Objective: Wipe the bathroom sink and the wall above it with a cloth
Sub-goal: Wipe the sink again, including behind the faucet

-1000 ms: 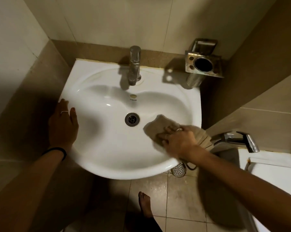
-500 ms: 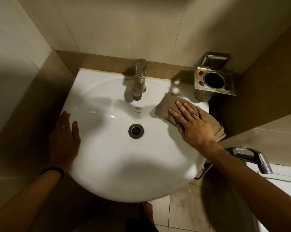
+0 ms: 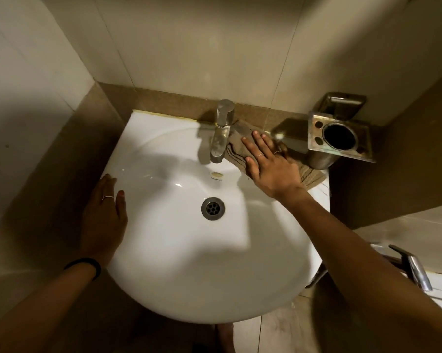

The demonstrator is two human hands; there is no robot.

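A white oval sink (image 3: 179, 276) fills the middle of the view, with a metal drain (image 3: 213, 208) in its bowl and a chrome tap (image 3: 222, 131) at the back. A beige ribbed cloth (image 3: 236, 151) lies on the sink's back right ledge, just right of the tap. My right hand (image 3: 268, 164) presses flat on the cloth, fingers spread and pointing toward the tap. My left hand (image 3: 104, 215) rests palm down on the sink's left rim, holding nothing. The cream tiled wall (image 3: 202, 47) rises behind the sink.
A metal toothbrush and cup holder (image 3: 340, 138) is fixed to the wall at the back right, close to my right hand. A chrome spray handle (image 3: 413, 266) sticks out at the lower right beside a white fixture. Brown tiled walls close in on both sides.
My right hand has slid the cloth from the bowl's front right up to the back ledge beside the tap. The left hand has stayed on the left rim. The view has tilted upward.
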